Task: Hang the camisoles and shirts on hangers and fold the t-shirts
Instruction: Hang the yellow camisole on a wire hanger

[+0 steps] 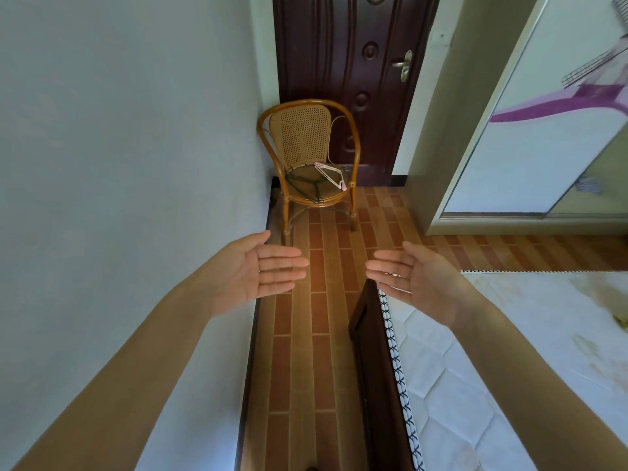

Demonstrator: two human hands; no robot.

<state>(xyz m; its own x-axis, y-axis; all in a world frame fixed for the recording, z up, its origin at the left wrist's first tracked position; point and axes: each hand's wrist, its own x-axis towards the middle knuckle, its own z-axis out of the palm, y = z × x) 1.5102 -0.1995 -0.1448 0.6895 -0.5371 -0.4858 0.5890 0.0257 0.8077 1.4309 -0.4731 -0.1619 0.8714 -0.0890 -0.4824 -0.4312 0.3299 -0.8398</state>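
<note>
Both hands are reaching forward in the middle of the frame, palms facing each other, well apart, over the tiled floor [316, 334]. The left hand [251, 273] is sitting centre-left, fingers straight and spread flat, fully open, holding nothing. The right hand [418, 283] is sitting centre-right, also fully open with fingers extended, nothing in its grasp; it is hovering above the near corner of the bed.

Hangers are lying on the seat of a wicker chair [306, 137] in the upper centre of the frame: dark green hangers [302, 185] on the left part of the seat and white hangers [331, 175] on the right part, touching or overlapping near the middle, exact count hard to tell. The chair is standing against a dark wooden door [350, 62], tucked beside the pale wall [119, 147] filling the left side of the frame.

The mattress [509, 351], white and quilted, is filling the lower right, with a dark wooden bed frame [373, 368] running along its left edge. A small yellow bit of something is showing at the far right edge on the mattress, too cut off to identify. A wardrobe with a white and purple sliding panel [543, 113] is standing in the upper right. No camisoles, shirts or t-shirts are identifiable in view.
</note>
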